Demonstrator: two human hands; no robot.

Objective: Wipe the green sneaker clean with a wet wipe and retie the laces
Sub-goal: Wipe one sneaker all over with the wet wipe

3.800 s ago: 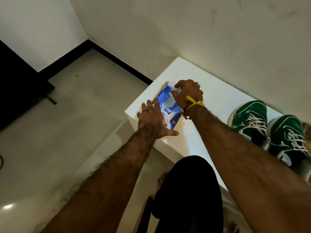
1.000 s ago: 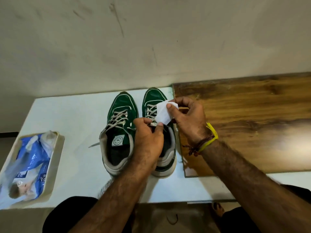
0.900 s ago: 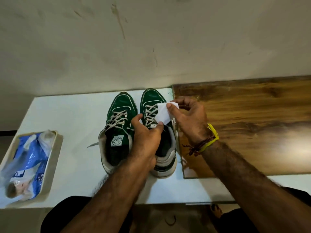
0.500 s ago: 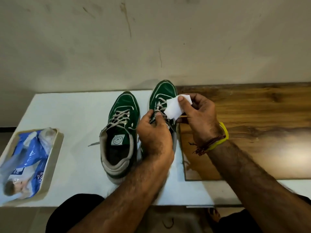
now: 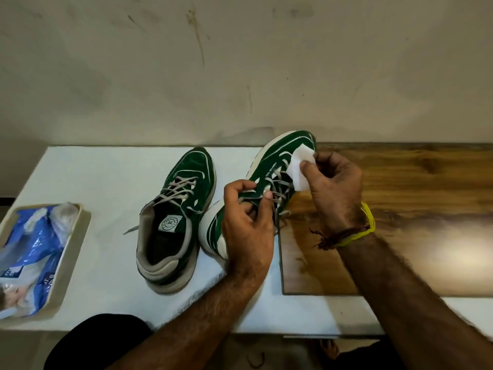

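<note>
Sneaker (image 5: 269, 166) now tilted up in gripping left hand (image 5: 246, 225), heel hidden; right hand (image 5: 333, 188) pinching wipe (image 5: 300, 169).

Person, seen from a head-worn camera.
- Forearms: both bare to the frame edge, hairy, no sleeves showing.
- Left hand (image 5: 246, 225): no ring, no band at the wrist.
- Right hand (image 5: 333, 188): wrist carries a bright yellow band (image 5: 366, 222) and beside it a dark reddish-brown thread bracelet (image 5: 344, 233) with a frayed knotted end.
- Lower body: black garment (image 5: 98, 340) over the lap at the bottom edge.
- Bare toes (image 5: 329, 348) below the table edge.
</note>
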